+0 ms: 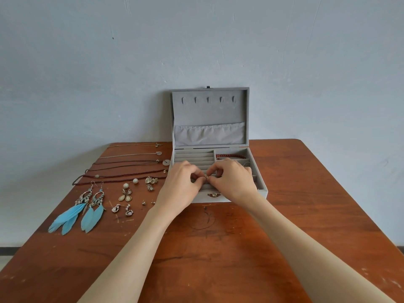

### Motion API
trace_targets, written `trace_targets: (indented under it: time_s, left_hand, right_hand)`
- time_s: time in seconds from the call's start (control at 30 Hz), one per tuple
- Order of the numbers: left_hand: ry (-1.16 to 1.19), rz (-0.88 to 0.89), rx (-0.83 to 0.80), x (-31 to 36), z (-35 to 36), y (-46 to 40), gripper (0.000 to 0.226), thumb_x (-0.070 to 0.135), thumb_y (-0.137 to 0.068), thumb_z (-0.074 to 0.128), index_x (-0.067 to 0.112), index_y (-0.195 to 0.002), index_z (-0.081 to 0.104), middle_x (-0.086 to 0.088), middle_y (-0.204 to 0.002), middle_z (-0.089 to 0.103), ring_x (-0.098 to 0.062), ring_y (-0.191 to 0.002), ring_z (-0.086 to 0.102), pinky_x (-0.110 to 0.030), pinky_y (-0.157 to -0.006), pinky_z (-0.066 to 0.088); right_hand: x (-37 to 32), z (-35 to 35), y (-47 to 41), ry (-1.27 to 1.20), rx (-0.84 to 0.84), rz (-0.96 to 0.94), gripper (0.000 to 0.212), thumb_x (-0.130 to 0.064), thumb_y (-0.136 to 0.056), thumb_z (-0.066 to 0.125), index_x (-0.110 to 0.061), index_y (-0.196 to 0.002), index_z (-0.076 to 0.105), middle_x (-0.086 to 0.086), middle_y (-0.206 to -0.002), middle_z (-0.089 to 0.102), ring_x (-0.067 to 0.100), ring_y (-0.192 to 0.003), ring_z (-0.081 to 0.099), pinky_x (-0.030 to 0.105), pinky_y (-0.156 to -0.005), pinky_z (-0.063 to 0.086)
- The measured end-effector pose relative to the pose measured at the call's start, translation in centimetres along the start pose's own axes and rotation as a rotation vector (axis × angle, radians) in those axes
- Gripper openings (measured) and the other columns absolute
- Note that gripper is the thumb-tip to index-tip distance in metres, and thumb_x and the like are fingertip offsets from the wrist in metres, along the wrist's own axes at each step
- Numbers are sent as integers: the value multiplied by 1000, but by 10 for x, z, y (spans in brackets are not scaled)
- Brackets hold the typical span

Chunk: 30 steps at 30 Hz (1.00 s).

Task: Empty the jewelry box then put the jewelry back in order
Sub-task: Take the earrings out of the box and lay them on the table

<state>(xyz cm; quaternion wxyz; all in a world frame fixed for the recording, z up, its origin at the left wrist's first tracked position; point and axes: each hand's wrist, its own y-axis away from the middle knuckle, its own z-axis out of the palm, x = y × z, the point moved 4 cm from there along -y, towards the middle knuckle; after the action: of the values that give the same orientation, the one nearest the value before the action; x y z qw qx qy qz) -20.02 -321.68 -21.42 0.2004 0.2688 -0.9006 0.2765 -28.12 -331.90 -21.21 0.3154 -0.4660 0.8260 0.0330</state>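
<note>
Two hands over the jewelry box (260, 189), left hand (182, 183) and right hand (232, 180), fingers of both curled, pinching one small metallic piece (205, 176) above the ring slots. Left of the box on the surface (207, 248): feather earrings (78, 212), necklaces (131, 165). Risk of dropping the piece between slots, given its smallness. Hard to identify it; box's front compartments hidden behind the hands.
</note>
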Motion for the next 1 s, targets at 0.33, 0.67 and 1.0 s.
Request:
trace_targets:
  time_s: [0.33,0.67,1.0]
  left_hand:
    - [21,27,-22,1,-4,3,7,18,-84,63,16,-87,69,5,-89,56,-4,-85,44,3,-74,31]
    - [110,3,-89,-1,-25,20,7,24,-84,64,27,-79,63,13,-84,58,-3,-89,43,-8,-72,31]
    - [42,-86,-104,-34,-75,71,5,26,-85,63,29,-81,64,19,-83,54,0,-86,45,-9,-68,30]
  right_hand:
    - [0,1,3,49,26,-83,14,-33,-85,60,-30,-94,70,-9,-84,45,14,-88,48,32,-78,25]
    - [-18,0,9,198,71,-71,15,-24,-88,55,-20,-92,68,0,-103,57,20,-103,49,36,-85,27]
    - [-76,13,50,-3,32,-207,14,-25,-88,58,-18,-93,69,-3,-95,54,18,-98,52,34,-91,33]
